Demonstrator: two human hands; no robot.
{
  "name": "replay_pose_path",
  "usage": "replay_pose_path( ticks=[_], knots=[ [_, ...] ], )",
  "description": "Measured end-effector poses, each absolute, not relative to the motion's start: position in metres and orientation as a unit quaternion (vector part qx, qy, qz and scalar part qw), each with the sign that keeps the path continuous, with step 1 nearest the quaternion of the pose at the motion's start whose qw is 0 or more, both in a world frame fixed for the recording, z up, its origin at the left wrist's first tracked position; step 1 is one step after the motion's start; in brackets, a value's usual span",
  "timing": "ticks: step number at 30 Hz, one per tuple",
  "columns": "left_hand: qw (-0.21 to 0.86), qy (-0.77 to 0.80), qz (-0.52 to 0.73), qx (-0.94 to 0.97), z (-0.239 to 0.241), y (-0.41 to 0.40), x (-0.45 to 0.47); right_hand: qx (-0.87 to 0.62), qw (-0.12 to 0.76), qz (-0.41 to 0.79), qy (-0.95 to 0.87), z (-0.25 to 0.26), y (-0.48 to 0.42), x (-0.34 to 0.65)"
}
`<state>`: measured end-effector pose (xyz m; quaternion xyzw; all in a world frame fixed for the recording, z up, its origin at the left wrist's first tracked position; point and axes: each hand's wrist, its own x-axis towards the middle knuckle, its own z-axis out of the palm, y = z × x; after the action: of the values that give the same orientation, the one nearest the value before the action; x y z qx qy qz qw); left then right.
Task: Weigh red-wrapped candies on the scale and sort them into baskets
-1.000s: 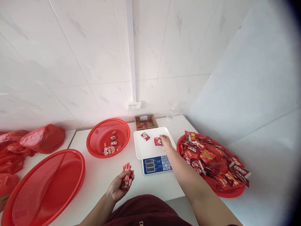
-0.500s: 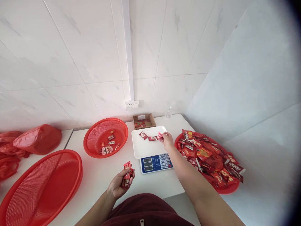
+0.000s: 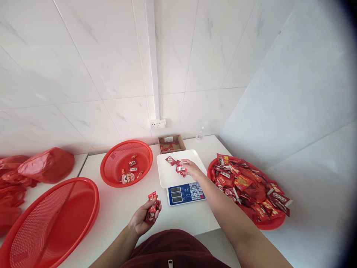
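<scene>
My left hand (image 3: 145,215) is closed around several small red candy packets (image 3: 152,208) in front of the scale. Over the white weighing tray (image 3: 167,181) of the scale, my right hand (image 3: 193,170) has its fingers stretched out and apart. Just at its fingertips lies a red packet with a white label (image 3: 181,169), partly over other packets. Another dark red packet (image 3: 170,160) rests on the tray to the left. The blue keypad panel (image 3: 186,193) of the scale faces me, under my right forearm.
Red packets heap a basket (image 3: 267,225) on the right. A red basket (image 3: 111,178) with a few packets stands left of the scale; a larger red basket (image 3: 83,223) is nearer. Behind are a cardboard box (image 3: 171,144), a clear plastic item (image 3: 200,134) and red bags (image 3: 47,165).
My right hand has moved left across the tray, and the packet from its fingers now lies among the others there. My left hand has stayed closed on its packets.
</scene>
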<state>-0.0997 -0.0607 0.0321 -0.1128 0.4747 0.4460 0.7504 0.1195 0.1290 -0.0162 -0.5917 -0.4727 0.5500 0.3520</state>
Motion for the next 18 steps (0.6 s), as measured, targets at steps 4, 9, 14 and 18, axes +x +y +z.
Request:
replay_pose_path(
  ticks=[4, 9, 14, 18],
  knots=[
    [0.751, 0.476, 0.444, -0.11, 0.032, -0.06, -0.1, -0.604, 0.3, 0.471, -0.568, -0.02, 0.124, 0.114],
    [0.753, 0.477, 0.444, -0.091, 0.027, -0.058, -0.099, -0.571, 0.235, 0.417, -0.667, -0.023, 0.104, 0.093],
    [0.756, 0.504, 0.417, -0.03, 0.029, -0.057, -0.094, -0.535, 0.217, 0.333, -0.745, -0.006, 0.064, 0.082],
    [0.784, 0.506, 0.328, 0.147, 0.031, -0.055, -0.085, -0.386, 0.155, 0.565, -0.712, 0.015, 0.025, 0.089]
  ],
)
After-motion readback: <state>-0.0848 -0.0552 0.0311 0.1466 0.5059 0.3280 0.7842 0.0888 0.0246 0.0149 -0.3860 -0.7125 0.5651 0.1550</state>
